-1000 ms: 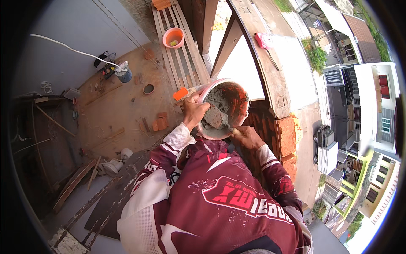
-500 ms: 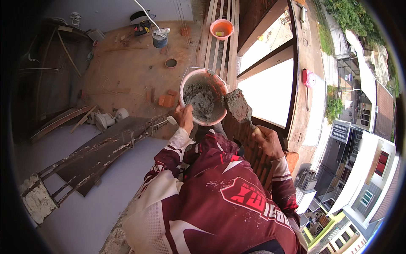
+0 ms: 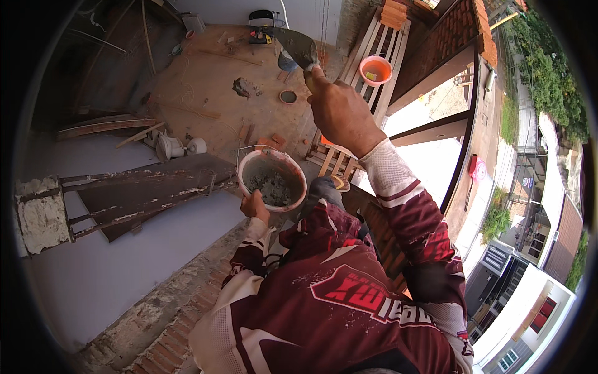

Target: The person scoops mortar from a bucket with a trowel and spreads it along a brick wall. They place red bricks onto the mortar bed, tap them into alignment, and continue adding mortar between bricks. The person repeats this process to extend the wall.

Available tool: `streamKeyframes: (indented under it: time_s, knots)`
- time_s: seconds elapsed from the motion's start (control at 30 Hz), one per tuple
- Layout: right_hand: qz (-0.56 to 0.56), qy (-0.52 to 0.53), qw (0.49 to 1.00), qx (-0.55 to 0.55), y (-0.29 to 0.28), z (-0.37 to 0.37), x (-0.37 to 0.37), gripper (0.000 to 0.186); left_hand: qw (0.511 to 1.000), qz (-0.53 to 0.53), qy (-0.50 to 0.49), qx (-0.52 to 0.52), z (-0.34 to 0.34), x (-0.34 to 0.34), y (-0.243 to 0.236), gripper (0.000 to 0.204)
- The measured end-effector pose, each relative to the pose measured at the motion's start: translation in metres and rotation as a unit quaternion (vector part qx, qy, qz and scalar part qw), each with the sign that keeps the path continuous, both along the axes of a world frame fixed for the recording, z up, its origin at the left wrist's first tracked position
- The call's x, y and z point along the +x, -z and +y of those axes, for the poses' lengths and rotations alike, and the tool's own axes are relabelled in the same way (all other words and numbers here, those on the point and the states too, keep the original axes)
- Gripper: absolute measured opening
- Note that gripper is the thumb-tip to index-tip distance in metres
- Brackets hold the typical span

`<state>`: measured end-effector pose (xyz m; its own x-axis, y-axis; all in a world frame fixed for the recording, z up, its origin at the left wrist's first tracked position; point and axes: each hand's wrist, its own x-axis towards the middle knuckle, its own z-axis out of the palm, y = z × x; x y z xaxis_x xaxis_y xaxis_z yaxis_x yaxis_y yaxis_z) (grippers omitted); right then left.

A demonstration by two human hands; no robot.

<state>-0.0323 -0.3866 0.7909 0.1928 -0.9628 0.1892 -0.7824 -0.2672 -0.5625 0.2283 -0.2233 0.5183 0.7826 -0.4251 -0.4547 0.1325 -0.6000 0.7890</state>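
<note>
My left hand (image 3: 255, 205) grips the rim of a round pink bucket (image 3: 273, 181) holding grey wet mortar, kept in front of my chest. My right hand (image 3: 339, 112) is raised high and stretched forward, closed around the handle of a mason's trowel (image 3: 298, 47) whose grey blade points up and to the left. Both arms wear a dark red and white long-sleeved jersey. The trowel is well apart from the bucket.
Below lies a dusty floor with an orange bucket (image 3: 375, 70) on a wooden pallet (image 3: 349, 149), loose bricks, white jugs (image 3: 177, 147) and planks. A dark board (image 3: 149, 190) juts out at left. A rough brick wall top (image 3: 187, 305) runs under me. Street and houses at right.
My right hand has lifted the trowel from just beside the bucket to high up and forward. The view has swung, and the bucket sits lower in it.
</note>
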Motion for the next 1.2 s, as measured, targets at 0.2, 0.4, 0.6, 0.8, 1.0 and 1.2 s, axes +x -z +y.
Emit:
streamKeyframes:
  time_s: [0.2, 0.4, 0.6, 0.8, 1.0, 1.2]
  knots:
    - [0.001, -0.077, 0.995, 0.065, 0.018, 0.043, -0.038, 0.04, 0.998, 0.003, 0.037, 0.051, -0.011, -0.013, 0.012, 0.033]
    - [-0.009, -0.046, 0.99, 0.135, 0.078, 0.112, -0.074, 0.023, 0.986, 0.072, 0.09, -0.119, -0.059, -0.064, 0.003, 0.027]
    - [-0.014, 0.079, 0.962, 0.263, 0.085, 0.162, -0.107, 0.024, 0.924, -0.066, 0.316, -0.205, -0.119, -0.114, -0.023, 0.017]
    - [0.001, 0.164, 0.969, 0.184, 0.107, 0.202, -0.128, 0.031, 0.87, -0.014, 0.398, -0.292, -0.141, -0.175, -0.086, 0.017]
    - [0.161, 0.198, 0.955, 0.15, 0.089, 0.226, -0.13, 0.032, 0.826, 0.076, 0.49, -0.267, -0.135, -0.224, -0.114, 0.016]
    - [0.211, 0.299, 0.902, 0.23, 0.082, 0.21, -0.152, 0.03, 0.775, 0.19, 0.552, -0.242, -0.122, -0.24, -0.113, 0.011]
